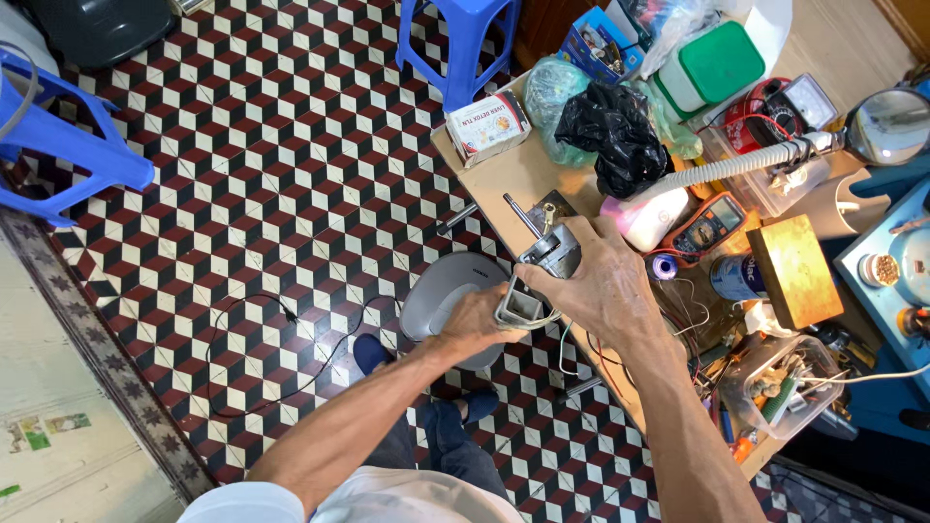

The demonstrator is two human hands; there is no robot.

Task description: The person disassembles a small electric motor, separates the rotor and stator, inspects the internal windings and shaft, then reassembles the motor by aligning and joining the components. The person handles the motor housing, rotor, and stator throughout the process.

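Both hands grip a small grey motor over the counter's edge.

Left hand [475, 324] clasps the lower end of the motor [541, 276], fingers wrapped around it; right hand [596, 286] closes over its upper side, so the hands sit close together, both clamped on the one piece. Its metal shaft [520, 214] sticks out up and left, tilted. Below the hands a grey rounded fan housing [441, 291] lies on the checkered floor [291, 194]. Just beyond, on the crowded counter [518, 179], sit a multimeter [712, 225], a black plastic bag [610, 131] and a small white box [487, 126]. A blue stool [463, 44] stands farther off.
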